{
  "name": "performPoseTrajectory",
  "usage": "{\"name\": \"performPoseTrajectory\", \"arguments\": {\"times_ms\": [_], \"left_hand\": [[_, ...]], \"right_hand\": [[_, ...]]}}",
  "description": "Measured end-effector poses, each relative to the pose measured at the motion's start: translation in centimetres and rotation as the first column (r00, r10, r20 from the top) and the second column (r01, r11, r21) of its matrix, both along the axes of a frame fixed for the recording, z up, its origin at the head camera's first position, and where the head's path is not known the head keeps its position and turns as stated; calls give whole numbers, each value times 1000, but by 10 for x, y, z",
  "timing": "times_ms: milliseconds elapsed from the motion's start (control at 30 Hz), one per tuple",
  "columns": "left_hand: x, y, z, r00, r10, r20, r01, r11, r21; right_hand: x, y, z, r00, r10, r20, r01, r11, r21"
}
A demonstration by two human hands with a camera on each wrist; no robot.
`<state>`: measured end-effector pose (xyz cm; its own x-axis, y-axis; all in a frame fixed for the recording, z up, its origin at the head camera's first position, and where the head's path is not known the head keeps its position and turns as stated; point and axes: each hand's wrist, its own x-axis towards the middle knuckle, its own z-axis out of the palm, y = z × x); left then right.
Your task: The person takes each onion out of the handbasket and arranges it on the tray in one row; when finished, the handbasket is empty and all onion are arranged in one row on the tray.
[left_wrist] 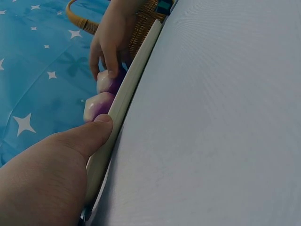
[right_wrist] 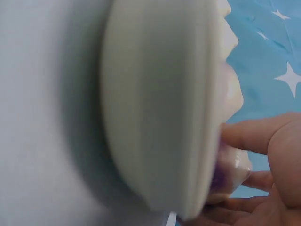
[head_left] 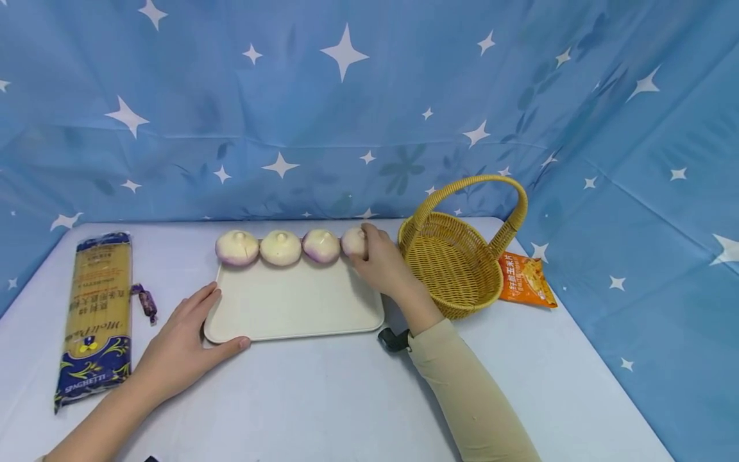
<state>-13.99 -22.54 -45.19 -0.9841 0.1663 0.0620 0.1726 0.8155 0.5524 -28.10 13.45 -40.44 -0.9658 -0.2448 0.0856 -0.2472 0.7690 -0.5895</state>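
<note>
Right hand (head_left: 378,260): sitting just right of centre in the head view, its fingers are curling round the fourth bulb (head_left: 353,242), the rightmost of the row; in the right wrist view the fingertips (right_wrist: 244,136) are cupping its white-and-purple skin.
Left hand (head_left: 181,343): lying lower left of centre, fingers relaxed and slightly spread, it is bracing the tray's near left corner, with the thumb (left_wrist: 96,132) pressing along the rim.
Tray (head_left: 294,308): a flat, cream, rounded rectangle with a smooth matt face, resting mid-frame on the pale table (head_left: 323,398).
Bulbs: three more round, glossy ones (head_left: 280,248) are lining the tray's far edge, touching side by side.
Basket (head_left: 456,256): woven, yellow, with an arched handle, standing just right of the tray, close behind the right wrist.
Around: a long spaghetti packet (head_left: 98,314) is lying at far left, a small wrapped sweet (head_left: 145,300) beside it; an orange snack bag (head_left: 526,281) is peeking out right of the basket.
</note>
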Motion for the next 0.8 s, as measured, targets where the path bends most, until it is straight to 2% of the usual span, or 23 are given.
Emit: {"name": "performPoseTrajectory", "arguments": {"times_ms": [333, 467, 633, 733, 800], "left_hand": [[2, -2, 2, 1000, 9, -4, -9, 1000, 5], [1, -3, 0, 1000, 12, -12, -12, 1000, 11], [1, -1, 0, 1000, 10, -24, -9, 999, 32], [2, 1, 4, 997, 27, -78, -26, 1000, 16], [2, 2, 9, 988, 35, -152, -36, 999, -4]], "right_hand": [[-4, 3, 2, 1000, 20, 22, -19, 999, -40], [-3, 1, 4, 998, 54, -15, -55, 998, -38], [5, 2, 13, 992, 98, -78, -97, 995, 20], [11, 0, 19, 985, 131, -109, -122, 989, 86], [15, -2, 22, 979, 152, -135, -133, 982, 137]]}}
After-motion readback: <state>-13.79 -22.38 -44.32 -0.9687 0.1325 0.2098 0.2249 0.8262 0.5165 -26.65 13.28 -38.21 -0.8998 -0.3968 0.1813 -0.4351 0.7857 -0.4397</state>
